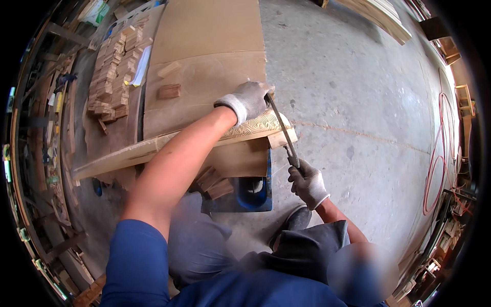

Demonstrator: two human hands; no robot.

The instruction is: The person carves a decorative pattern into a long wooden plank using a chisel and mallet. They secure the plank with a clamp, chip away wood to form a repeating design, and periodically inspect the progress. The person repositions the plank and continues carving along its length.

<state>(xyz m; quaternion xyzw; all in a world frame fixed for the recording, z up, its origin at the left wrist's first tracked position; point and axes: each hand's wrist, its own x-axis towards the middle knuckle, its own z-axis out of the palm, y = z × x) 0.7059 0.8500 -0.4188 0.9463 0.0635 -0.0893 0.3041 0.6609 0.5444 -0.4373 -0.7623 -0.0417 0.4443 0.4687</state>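
A long dark file (281, 121) lies slantwise across the end of a pale wooden beam (204, 137) with swirl carving on its face near that end. My left hand (249, 99), in a grey-white work glove, is closed around the file's far tip, just above the carved end. Lower and to the right, my gloved right hand (309, 185) grips the file at its handle end. The file seems to touch the beam's end, beside a plain pale block (281, 138) at its underside. My left forearm passes over the beam and hides part of it.
Under the beam is a brown cardboard sheet (209, 30) on a blue pallet (263, 197). Small wood blocks (169, 91) lie on the sheet; many more are stacked (115, 71) at left. Planks (378, 18) lie far right on the concrete floor, and a red hose (430, 174) hangs at right.
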